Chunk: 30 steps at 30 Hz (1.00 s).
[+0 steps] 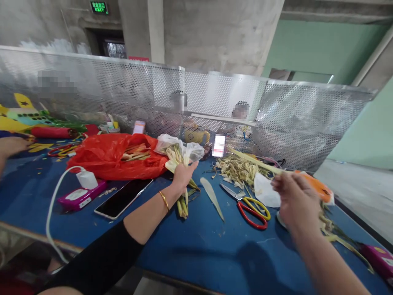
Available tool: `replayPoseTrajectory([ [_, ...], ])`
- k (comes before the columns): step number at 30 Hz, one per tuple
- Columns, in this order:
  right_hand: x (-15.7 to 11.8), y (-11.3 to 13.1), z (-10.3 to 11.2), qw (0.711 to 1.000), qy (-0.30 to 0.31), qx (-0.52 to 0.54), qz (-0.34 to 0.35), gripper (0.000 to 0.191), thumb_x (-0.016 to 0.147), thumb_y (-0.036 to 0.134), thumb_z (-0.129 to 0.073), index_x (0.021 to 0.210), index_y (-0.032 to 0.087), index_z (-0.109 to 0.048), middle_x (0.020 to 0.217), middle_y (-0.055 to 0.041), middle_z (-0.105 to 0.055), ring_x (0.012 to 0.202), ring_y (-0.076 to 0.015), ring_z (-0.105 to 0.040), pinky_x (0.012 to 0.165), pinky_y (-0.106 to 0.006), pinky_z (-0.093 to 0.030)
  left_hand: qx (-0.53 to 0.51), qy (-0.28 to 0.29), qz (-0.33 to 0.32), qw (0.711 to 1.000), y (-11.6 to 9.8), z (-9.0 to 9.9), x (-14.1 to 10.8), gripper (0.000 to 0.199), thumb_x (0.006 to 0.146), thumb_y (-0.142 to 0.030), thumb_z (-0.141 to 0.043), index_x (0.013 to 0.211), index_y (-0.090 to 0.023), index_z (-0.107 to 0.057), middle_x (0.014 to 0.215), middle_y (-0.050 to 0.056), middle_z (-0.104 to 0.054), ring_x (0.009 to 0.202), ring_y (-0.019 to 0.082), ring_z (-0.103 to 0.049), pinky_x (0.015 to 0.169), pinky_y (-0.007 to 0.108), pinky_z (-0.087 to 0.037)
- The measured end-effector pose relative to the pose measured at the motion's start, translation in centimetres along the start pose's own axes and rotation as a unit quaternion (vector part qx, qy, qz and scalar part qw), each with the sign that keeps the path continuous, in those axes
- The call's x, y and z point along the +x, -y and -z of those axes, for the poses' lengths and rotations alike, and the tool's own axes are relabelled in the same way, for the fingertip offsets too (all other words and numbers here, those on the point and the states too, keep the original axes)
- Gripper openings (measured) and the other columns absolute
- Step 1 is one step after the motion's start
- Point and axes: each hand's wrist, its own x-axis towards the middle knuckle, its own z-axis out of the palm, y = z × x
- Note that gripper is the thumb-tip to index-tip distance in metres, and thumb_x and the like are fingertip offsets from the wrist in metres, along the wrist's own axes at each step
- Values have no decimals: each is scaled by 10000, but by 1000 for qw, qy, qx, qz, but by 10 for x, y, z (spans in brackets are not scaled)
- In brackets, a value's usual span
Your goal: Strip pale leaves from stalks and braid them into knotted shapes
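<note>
My left hand is wrapped around a bundle of dried plant stalks, pale at the top and greenish at the cut lower ends. Beside the bundle's top is a crumpled clear plastic bag. My right hand is raised over the table's right side, fingers pinched on the end of a long pale dried-leaf strip that stretches away to the left. Between my hands lie a pale pointed blade-like piece and scissors with one red and one yellow handle. Behind them sits a heap of dried leaf scraps.
A red plastic bag with stalks, a phone and a purple power strip with a white plug occupy the left. A perforated metal screen borders the table's back. Another person's hand shows at far left.
</note>
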Motion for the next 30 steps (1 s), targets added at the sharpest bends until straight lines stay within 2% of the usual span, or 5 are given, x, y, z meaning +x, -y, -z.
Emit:
replayPoseTrajectory([
  [4,-7,-22,-19,994,23,-22,-108,346,543,382,-842,705,173,-618,656,-7,-673,548,-117,-591,503,-223,-440,-40,46,-16,998,-22,1,-23,246,791,-372,-613,765,-130,-649,554,-43,-492,368,32,-252,390,203,-178],
  [9,-9,-32,-9,968,149,-203,10,215,767,386,-685,707,193,-613,601,13,-609,596,-135,-544,615,-263,-438,-103,240,4,965,-44,-6,-59,251,857,-358,-554,805,-133,-650,561,-42,-478,345,10,-207,370,195,-111],
  [16,-1,-19,6,884,317,-336,71,212,871,340,-546,711,203,-558,626,12,-578,606,-145,-509,593,-265,-396,-4,310,28,950,-51,-26,-65,260,905,-317,-507,867,-128,-682,726,51,-672,544,85,-580,491,191,-392],
  [22,-9,-20,1,871,382,-305,45,209,842,315,-564,677,190,-541,600,26,-529,579,-123,-462,551,-243,-376,-4,520,227,824,-20,-45,-77,361,833,-446,-601,888,-98,-679,837,123,-714,644,184,-674,615,303,-511],
  [30,-14,-27,-4,904,376,-191,-72,142,756,280,-666,867,195,-638,630,31,-626,561,-130,-588,565,-253,-474,-86,586,314,742,6,-40,-76,366,855,-453,-609,990,-115,-648,729,22,-606,420,39,-383,397,177,-317],
])
